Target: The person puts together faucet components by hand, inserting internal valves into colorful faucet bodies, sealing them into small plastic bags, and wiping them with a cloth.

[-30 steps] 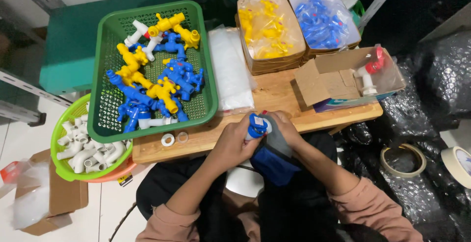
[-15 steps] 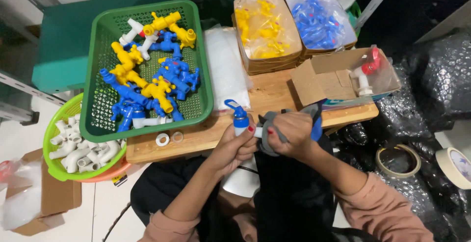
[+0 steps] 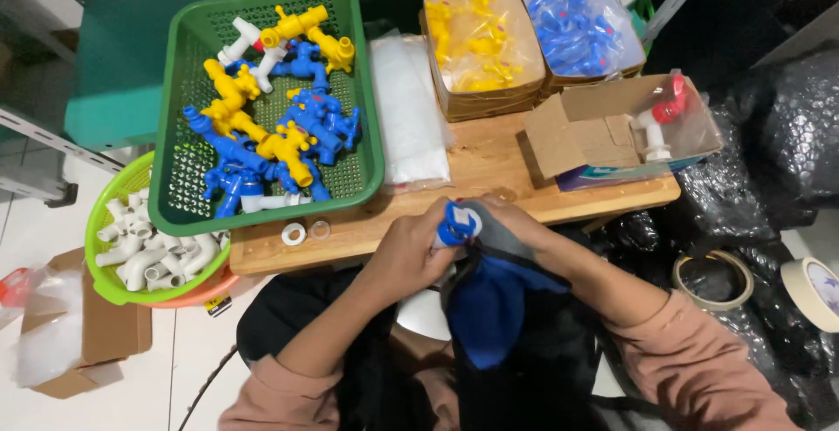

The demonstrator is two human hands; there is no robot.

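My left hand [image 3: 411,252] and my right hand [image 3: 516,225] meet at the near edge of the wooden table [image 3: 489,169]. Between them they grip a blue and white plastic tap [image 3: 456,222], its round end facing up. A blue cloth or bag [image 3: 489,300] hangs below the tap over my lap, touching my right hand. Both hands have their fingers closed around the tap.
A green basket [image 3: 358,90] of blue, yellow and white taps sits at the left. A stack of clear bags [image 3: 408,107], two trays of yellow taps [image 3: 476,38] and blue taps [image 3: 572,20], an open carton [image 3: 577,129], two small rings [image 3: 306,232], a lime basket of white fittings [image 3: 153,256], tape rolls [image 3: 813,291].
The tap went from being held up apart from the blue bag back down to the table edge, with both hands closing together on it again.
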